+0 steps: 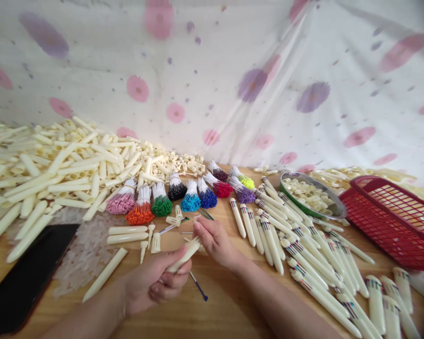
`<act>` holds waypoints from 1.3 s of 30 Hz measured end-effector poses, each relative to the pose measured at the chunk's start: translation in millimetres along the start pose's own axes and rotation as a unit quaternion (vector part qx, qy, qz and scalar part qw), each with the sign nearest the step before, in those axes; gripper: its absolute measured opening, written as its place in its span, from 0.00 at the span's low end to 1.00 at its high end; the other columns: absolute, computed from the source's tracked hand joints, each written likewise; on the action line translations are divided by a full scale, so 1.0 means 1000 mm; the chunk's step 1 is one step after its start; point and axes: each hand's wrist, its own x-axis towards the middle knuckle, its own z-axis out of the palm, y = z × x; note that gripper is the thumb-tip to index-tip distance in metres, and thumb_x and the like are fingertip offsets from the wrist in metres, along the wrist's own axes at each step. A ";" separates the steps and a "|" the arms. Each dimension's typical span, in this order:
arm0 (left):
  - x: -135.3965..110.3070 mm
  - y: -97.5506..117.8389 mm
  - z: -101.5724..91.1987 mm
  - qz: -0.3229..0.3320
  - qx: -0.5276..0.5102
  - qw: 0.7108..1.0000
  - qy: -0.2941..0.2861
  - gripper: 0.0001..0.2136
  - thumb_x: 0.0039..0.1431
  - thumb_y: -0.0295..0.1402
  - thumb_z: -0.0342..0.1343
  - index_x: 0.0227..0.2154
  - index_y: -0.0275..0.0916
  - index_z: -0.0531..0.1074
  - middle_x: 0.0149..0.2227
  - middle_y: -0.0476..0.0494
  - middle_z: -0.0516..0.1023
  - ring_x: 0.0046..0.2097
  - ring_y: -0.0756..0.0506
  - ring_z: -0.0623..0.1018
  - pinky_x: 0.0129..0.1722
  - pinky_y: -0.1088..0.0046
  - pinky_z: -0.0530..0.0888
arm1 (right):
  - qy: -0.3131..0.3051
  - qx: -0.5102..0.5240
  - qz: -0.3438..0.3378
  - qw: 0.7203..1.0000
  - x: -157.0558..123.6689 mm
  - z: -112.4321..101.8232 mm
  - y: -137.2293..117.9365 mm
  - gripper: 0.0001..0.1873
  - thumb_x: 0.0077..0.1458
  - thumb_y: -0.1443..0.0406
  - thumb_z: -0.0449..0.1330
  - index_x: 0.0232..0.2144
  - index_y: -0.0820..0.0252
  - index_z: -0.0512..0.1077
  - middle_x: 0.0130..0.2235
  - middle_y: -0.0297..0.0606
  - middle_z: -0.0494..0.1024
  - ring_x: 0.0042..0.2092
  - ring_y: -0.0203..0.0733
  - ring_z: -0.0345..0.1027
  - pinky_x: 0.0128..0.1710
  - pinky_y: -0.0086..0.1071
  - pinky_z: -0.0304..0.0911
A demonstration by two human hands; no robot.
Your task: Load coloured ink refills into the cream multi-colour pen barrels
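My left hand is closed round a cream pen barrel, holding it slanted up to the right above the wooden table. My right hand pinches at the barrel's upper tip, fingers pressed together; what it holds there is too small to make out. A loose blue refill lies on the table just below both hands. Bundles of coloured refills stand in a row behind the hands, from pink and orange to blue, red and purple.
A big heap of empty cream barrels fills the left. Finished pens lie in rows at the right. A green bowl of small cream parts and a red basket stand behind them. A black phone lies at the near left.
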 end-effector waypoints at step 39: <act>0.012 -0.008 0.011 0.212 0.670 0.574 0.420 0.05 0.58 0.33 0.47 0.30 0.40 0.66 0.25 0.45 0.73 0.26 0.42 0.74 0.24 0.72 0.58 | -0.029 -0.166 0.081 0.982 0.005 -0.011 -0.012 0.18 0.62 0.57 0.45 0.28 0.61 0.66 0.25 0.32 0.67 0.27 0.33 0.59 0.26 0.25 0.51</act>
